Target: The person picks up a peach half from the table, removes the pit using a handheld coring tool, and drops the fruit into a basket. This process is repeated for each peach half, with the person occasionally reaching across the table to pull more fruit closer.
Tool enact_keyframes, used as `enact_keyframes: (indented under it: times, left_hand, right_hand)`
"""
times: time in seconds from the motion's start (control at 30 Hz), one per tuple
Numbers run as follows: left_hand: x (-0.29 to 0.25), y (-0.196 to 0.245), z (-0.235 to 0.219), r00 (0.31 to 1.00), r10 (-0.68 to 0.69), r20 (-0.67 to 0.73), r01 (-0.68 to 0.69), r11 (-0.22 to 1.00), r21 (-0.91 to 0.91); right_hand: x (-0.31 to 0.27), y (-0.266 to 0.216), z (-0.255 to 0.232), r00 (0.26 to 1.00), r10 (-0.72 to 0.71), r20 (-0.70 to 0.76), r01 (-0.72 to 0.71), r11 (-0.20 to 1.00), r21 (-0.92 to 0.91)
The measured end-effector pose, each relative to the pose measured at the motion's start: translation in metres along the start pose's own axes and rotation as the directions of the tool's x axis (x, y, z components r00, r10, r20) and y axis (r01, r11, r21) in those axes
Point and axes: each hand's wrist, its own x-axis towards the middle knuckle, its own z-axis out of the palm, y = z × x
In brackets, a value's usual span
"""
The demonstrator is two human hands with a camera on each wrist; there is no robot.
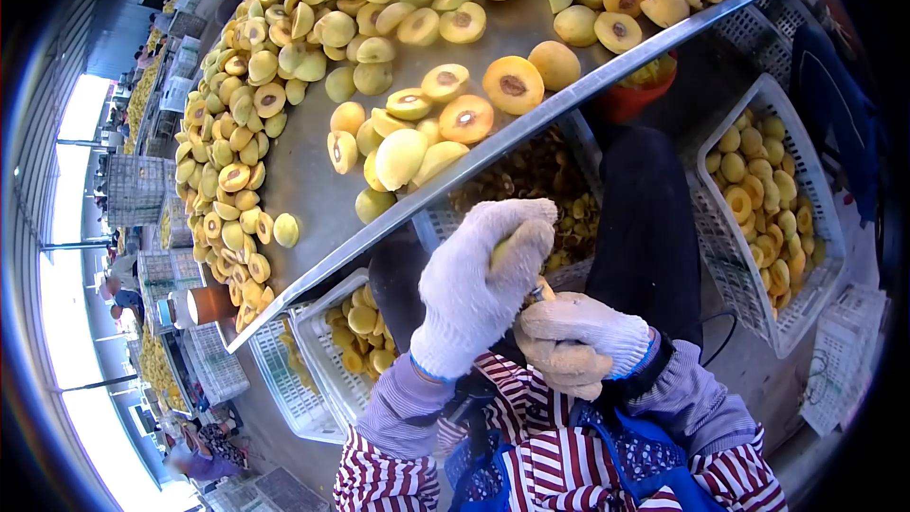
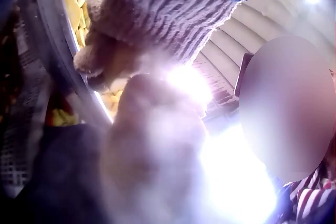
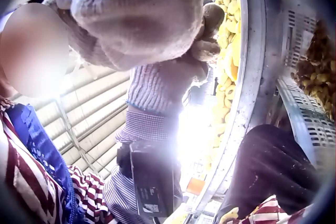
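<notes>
My left hand (image 1: 483, 275), in a white knit glove, is raised in front of the table edge with its fingers curled round a yellow-green peach half (image 1: 500, 248), mostly hidden by the glove. Just below and to its right, my gloved right hand (image 1: 580, 339) has its fingers curled round a small tool (image 1: 540, 291), of which a short tip shows beside the thumb. That tip points up toward the left hand. Both wrist views show the gloves close together, blurred by glare. Nearest the hands, several peach halves (image 1: 402, 157) lie cut side up or down along the table edge.
A metal table (image 1: 318, 218) with a raised rim carries a large heap of peach halves (image 1: 232, 147). Beneath the rim stands a crate of dark scraps (image 1: 540, 185). White crates of peaches stand at right (image 1: 706, 218) and left (image 1: 313, 332). An orange bucket (image 1: 630, 104) sits under the table.
</notes>
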Motion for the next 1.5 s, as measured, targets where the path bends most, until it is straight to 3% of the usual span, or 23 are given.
enact_keyframes:
  times: [0.07, 0.13, 0.2, 0.33, 0.43, 0.53, 0.57, 0.63, 0.67, 0.73, 0.8, 0.83, 0.93, 0.97, 1.07, 1.1, 1.2, 1.27, 1.33, 1.37, 1.4, 1.43, 1.5]
  left_hand:
    - [0.002, 0.004, 0.003, 0.968, -0.245, 0.050, 0.249, 0.939, -0.237]
    - [0.001, -0.003, 0.002, 0.996, 0.090, -0.018, -0.090, 0.996, 0.003]
    - [0.000, -0.007, 0.001, 0.913, 0.406, -0.035, -0.386, 0.889, 0.245]
    - [0.006, -0.009, 0.005, 0.927, 0.374, -0.040, -0.348, 0.894, 0.283]
    - [0.006, 0.009, 0.002, 0.999, 0.018, 0.028, -0.020, 0.997, 0.074]
    - [0.004, 0.003, 0.001, 0.985, -0.158, 0.076, 0.166, 0.979, -0.115]
    - [0.005, 0.001, 0.001, 0.999, -0.002, 0.034, 0.002, 1.000, 0.005]
    - [0.003, -0.002, 0.001, 0.952, 0.305, 0.007, -0.297, 0.921, 0.253]
    - [0.004, -0.001, 0.001, 0.939, 0.343, 0.005, -0.330, 0.900, 0.284]
    - [0.006, 0.002, 0.001, 0.909, 0.417, 0.007, -0.393, 0.853, 0.344]
    - [0.007, 0.009, 0.003, 0.998, 0.044, 0.041, -0.047, 0.996, 0.075]
    - [0.006, 0.011, 0.004, 0.984, -0.148, 0.100, 0.154, 0.987, -0.053]
    - [0.010, -0.002, 0.002, 0.994, 0.085, 0.073, -0.087, 0.996, 0.033]
    - [0.003, 0.005, 0.004, 0.998, -0.040, 0.041, 0.041, 0.999, -0.025]
    - [0.000, -0.008, 0.004, 0.906, 0.424, -0.008, -0.394, 0.850, 0.348]
    - [0.000, -0.013, 0.002, 0.882, 0.470, 0.030, -0.447, 0.813, 0.373]
    - [-0.009, -0.018, 0.008, 0.990, 0.140, -0.014, -0.140, 0.984, -0.106]
    - [-0.012, -0.016, 0.006, 0.996, -0.059, 0.063, 0.080, 0.910, -0.408]
    - [-0.012, -0.016, -0.004, 0.941, -0.213, 0.264, 0.335, 0.704, -0.626]
    - [-0.014, -0.008, -0.004, 0.929, -0.275, 0.247, 0.370, 0.710, -0.599]
    - [-0.017, -0.005, -0.004, 0.963, -0.213, 0.163, 0.266, 0.839, -0.475]
    - [-0.022, -0.004, -0.005, 0.987, -0.134, 0.094, 0.158, 0.931, -0.328]
    - [-0.027, -0.011, 0.007, 0.980, 0.180, -0.084, -0.190, 0.973, -0.128]
  right_hand:
    - [-0.005, -0.004, 0.012, 0.982, -0.041, -0.186, 0.017, 0.991, -0.130]
    - [-0.007, -0.001, 0.034, 0.924, -0.073, -0.375, -0.006, 0.979, -0.206]
    - [-0.010, -0.001, 0.041, 0.849, -0.102, -0.518, -0.030, 0.970, -0.241]
    - [-0.007, -0.002, 0.042, 0.841, -0.131, -0.525, -0.023, 0.961, -0.276]
    - [-0.007, -0.003, 0.034, 0.899, -0.097, -0.427, -0.059, 0.940, -0.337]
    - [-0.007, -0.001, 0.018, 0.955, -0.090, -0.282, 0.025, 0.974, -0.227]
    - [-0.006, 0.000, 0.015, 0.969, -0.107, -0.221, 0.074, 0.985, -0.155]
    - [-0.009, 0.003, 0.028, 0.938, -0.122, -0.325, 0.099, 0.991, -0.087]
    - [-0.009, 0.003, 0.033, 0.919, -0.123, -0.375, 0.110, 0.992, -0.055]
    - [-0.012, 0.000, 0.024, 0.969, 0.002, -0.248, 0.015, 0.998, 0.068]
    - [-0.011, -0.005, 0.014, 0.994, 0.038, -0.098, -0.033, 0.998, 0.055]
    - [-0.004, -0.003, 0.010, 1.000, 0.022, -0.019, -0.022, 1.000, -0.005]
    - [-0.006, -0.001, 0.026, 0.961, -0.076, -0.266, 0.008, 0.969, -0.248]
    - [-0.005, -0.001, 0.037, 0.927, -0.106, -0.359, -0.005, 0.956, -0.294]
    - [-0.013, 0.000, 0.037, 0.882, -0.131, -0.453, 0.023, 0.971, -0.237]
    - [-0.013, 0.000, 0.037, 0.877, -0.125, -0.465, 0.010, 0.970, -0.244]
    - [-0.011, -0.004, 0.047, 0.846, -0.125, -0.519, -0.092, 0.923, -0.374]
    - [-0.006, -0.002, 0.057, 0.726, -0.241, -0.645, -0.178, 0.839, -0.514]
    - [0.002, 0.001, 0.066, 0.619, -0.332, -0.712, -0.308, 0.731, -0.609]
    - [0.006, 0.002, 0.071, 0.577, -0.363, -0.732, -0.388, 0.666, -0.637]
    - [0.009, 0.004, 0.072, 0.531, -0.397, -0.748, -0.467, 0.600, -0.650]
    - [0.010, 0.005, 0.071, 0.528, -0.372, -0.763, -0.504, 0.586, -0.634]
    - [-0.020, -0.001, -0.001, 0.829, 0.034, -0.558, -0.195, 0.953, -0.231]
